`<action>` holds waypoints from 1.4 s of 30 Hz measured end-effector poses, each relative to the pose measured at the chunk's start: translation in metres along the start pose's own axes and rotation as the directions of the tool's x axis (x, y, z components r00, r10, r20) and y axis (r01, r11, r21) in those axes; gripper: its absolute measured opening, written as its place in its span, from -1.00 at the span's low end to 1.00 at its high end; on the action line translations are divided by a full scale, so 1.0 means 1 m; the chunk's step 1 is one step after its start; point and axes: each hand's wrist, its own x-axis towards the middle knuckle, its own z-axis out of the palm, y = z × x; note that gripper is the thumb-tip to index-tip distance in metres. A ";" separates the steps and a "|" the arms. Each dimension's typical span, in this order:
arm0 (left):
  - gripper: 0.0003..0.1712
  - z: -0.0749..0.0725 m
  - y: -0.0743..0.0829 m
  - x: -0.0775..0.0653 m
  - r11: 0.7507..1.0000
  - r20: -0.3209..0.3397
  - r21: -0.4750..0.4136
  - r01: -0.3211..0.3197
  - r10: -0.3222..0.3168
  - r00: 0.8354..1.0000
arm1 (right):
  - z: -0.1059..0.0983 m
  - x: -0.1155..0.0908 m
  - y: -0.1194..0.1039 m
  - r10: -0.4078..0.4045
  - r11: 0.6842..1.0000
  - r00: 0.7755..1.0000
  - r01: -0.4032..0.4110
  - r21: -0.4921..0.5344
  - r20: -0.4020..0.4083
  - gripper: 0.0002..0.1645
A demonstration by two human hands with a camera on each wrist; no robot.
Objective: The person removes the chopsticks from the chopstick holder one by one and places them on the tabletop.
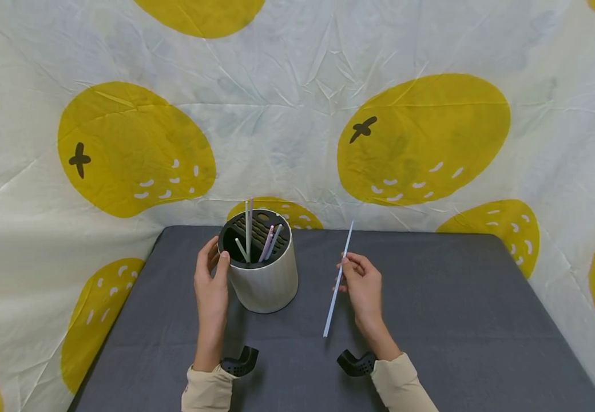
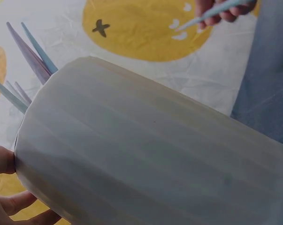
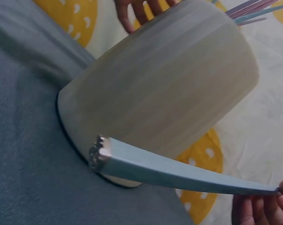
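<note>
A pale, ribbed utensil holder stands upright on the table, left of centre. Its black insert has slots and an open section. Several pastel chopsticks stick up out of it, some taller than others. My left hand holds the holder at its left rim, thumb at the front and fingers around the far side. To the right of the holder, my right hand pinches a light blue chopstick between thumb and fingers. That chopstick slants, and its decorated silvery end points down toward me.
A dark grey cloth covers the table. Behind it hangs a white curtain with large yellow fruit shapes. Black wrist-worn devices sit at both sleeve cuffs.
</note>
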 end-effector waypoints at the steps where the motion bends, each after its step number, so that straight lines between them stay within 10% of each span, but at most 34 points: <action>1: -0.40 0.000 0.000 0.000 1.000 0.000 -0.001 0.001 -0.001 1.000 | 0.000 0.001 0.002 0.008 1.000 1.000 -0.008 -0.015 0.005 -0.72; 21: -0.40 0.001 0.000 0.001 1.000 -0.003 0.008 0.005 -0.005 1.000 | 0.011 0.001 0.039 0.051 0.934 0.990 -0.001 -0.358 0.130 -0.64; 42: -0.41 0.002 0.000 0.001 1.000 -0.008 0.009 0.005 -0.005 1.000 | 0.019 -0.002 0.071 0.036 0.891 0.986 0.042 -0.452 0.163 -0.72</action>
